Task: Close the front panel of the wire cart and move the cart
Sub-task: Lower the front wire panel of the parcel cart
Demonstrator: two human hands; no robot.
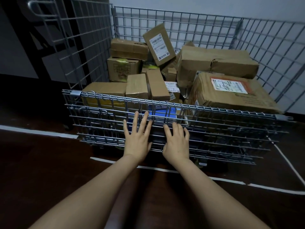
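Observation:
A silver wire cart [198, 27] stands against a pale wall, filled with several brown cardboard boxes [217, 63]. Its front panel [222, 128] is folded down and hangs flat against the lower half of the cart's front. My left hand [137, 138] lies flat on that panel near its middle, fingers spread. My right hand [176, 142] rests on the panel right beside it, with its fingertips curled onto a wire. Neither hand encloses anything that I can see.
The cart's tall left side panel [74, 47] has a loop handle at its top. White painted lines [231, 180] mark the dark floor around the cart. A dark wall area [19, 47] lies to the left.

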